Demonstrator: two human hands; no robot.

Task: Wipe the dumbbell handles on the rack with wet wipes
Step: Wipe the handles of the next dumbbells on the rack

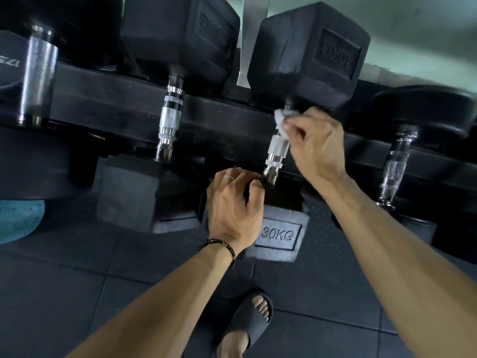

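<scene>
Chrome handle (276,148) runs near-to-far; right hand (318,148) pinches wipe (281,119) at far end, left hand (236,202) grips near head.

My crumpled white wet wipe (281,120) looks soft; the shiny silver metal handle (276,153) feels bumpy, at twelve o'clock from the dull black rubber 30KG head (280,235).

The right hand (316,146) hides the upper end of the 30KG dumbbell's handle (276,153), most of the white wipe (280,119) lies under its fingers, and the left-edge dumbbell (36,73) is cropped.
</scene>
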